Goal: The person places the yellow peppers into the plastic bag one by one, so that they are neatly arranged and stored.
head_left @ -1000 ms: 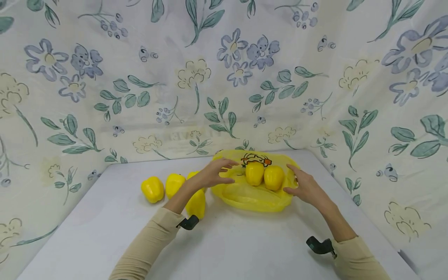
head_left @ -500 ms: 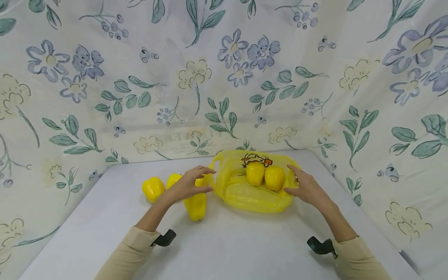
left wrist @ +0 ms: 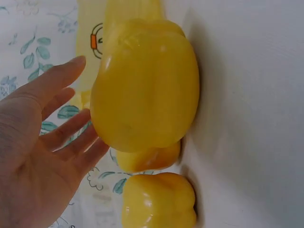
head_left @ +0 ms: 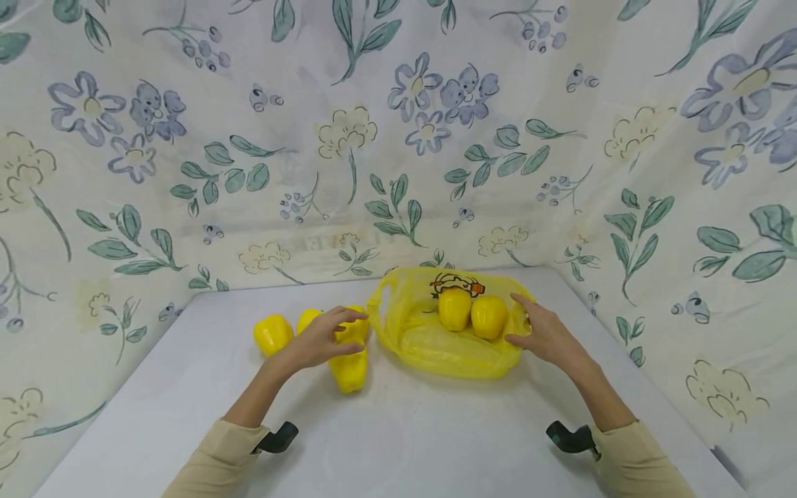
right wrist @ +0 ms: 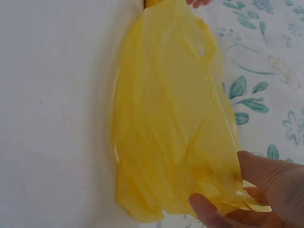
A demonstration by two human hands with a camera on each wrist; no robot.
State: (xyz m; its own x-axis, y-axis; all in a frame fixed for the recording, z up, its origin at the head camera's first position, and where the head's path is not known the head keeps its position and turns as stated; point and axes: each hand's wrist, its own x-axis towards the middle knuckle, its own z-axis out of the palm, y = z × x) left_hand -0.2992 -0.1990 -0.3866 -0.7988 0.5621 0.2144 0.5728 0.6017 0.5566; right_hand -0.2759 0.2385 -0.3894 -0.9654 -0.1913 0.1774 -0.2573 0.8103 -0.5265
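Observation:
A yellow plastic bag [head_left: 461, 361] with a cartoon print lies mouth open at the back of the table. Two yellow bell peppers sit in its mouth, a left one [head_left: 454, 309] and a right one [head_left: 489, 317]. My right hand [head_left: 546, 333] holds the bag's right edge; the right wrist view shows thin plastic between thumb and fingers. Left of the bag, my left hand [head_left: 324, 340] hovers over loose bell peppers, fingers spread, holding nothing. In the left wrist view, the nearest bell pepper [left wrist: 147, 90] stands just beyond its fingertips, with another bell pepper [left wrist: 159, 202] below.
Several loose bell peppers group left of the bag, including a leftmost pepper [head_left: 272, 334] and a front pepper [head_left: 349, 375]. The white table [head_left: 405, 443] meets a floral cloth [head_left: 398, 173] behind and on the right.
My left hand has moved left, from over the bag's mouth to above the loose peppers. The bag's left side has risen a little. My right hand stays at the bag's right edge.

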